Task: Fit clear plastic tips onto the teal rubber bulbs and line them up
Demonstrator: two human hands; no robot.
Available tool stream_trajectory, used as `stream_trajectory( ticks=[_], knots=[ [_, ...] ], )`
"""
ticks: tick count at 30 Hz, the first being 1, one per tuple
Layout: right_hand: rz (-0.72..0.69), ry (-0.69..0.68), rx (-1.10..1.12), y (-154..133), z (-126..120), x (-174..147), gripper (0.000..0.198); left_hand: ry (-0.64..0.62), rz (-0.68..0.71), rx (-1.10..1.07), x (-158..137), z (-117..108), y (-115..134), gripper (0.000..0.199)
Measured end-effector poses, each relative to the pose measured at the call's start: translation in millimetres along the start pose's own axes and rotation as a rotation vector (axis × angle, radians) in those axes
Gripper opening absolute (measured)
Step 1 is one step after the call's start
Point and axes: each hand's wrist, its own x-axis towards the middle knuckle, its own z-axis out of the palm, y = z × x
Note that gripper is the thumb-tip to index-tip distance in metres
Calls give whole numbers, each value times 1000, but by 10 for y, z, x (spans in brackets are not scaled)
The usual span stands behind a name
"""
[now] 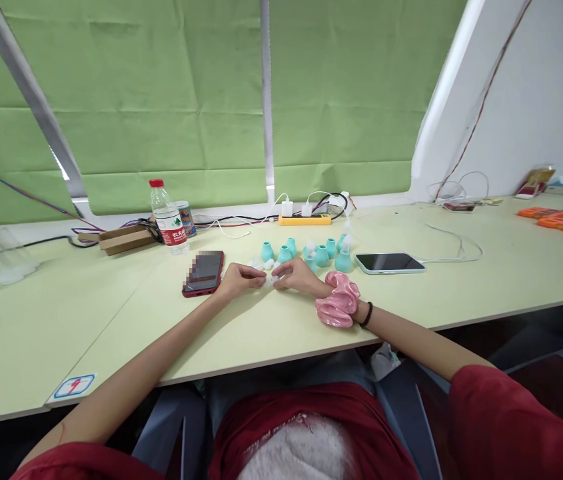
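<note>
Between my fingertips, just above the table, is a small translucent white plastic piece (271, 281). My left hand (242, 280) pinches its left side, and my right hand (298, 275) pinches its right side. A pink scrunchie (340, 300) and a dark bead bracelet circle my right wrist. Right behind my hands lie several small white pieces (268, 265). Beyond them stand several teal bulb-shaped parts (322, 256) with narrow necks. Some, such as the teal bulb at the right (343, 261), carry a clear whitish tip on top. My fingers partly hide the held piece.
A phone in a red case (204, 273) lies left of my hands, and a light-cased phone (390, 263) lies to the right. Behind are a water bottle (168, 220), a can, a cardboard box (128, 239) and a yellow power strip (304, 220) with cables. Orange tools (556, 219) rest far right.
</note>
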Motion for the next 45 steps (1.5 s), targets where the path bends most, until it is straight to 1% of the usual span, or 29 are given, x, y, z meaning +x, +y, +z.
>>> stream_trajectory(
  ticks=[3,8,14,22,24,28,30,35,40,45],
  knots=[
    [2,-45,53,70,9,23,24,9,36,91,5,0,3,25],
    [-51,-57,131,130,11,24,15,-10,130,267,38,-16,-56,22],
    [-67,-60,135,116,9,13,16,-19,223,434,45,-17,-90,25],
    [-62,-56,137,136,10,19,16,-9,321,578,-24,16,-21,28],
    [-56,-65,140,139,7,18,17,-20,382,658,-42,23,-5,28],
    [-49,-80,134,139,4,21,17,-13,561,844,-57,28,-10,27],
    [-51,-76,128,139,5,26,16,2,605,933,-59,27,-24,27],
    [-75,-55,125,126,7,32,14,-3,636,1096,-67,36,-43,27],
    [-54,-84,111,123,2,24,14,-20,685,1195,-59,52,-70,30],
    [-56,-77,98,128,11,16,15,-68,683,1271,-64,86,-64,29]
  ],
)
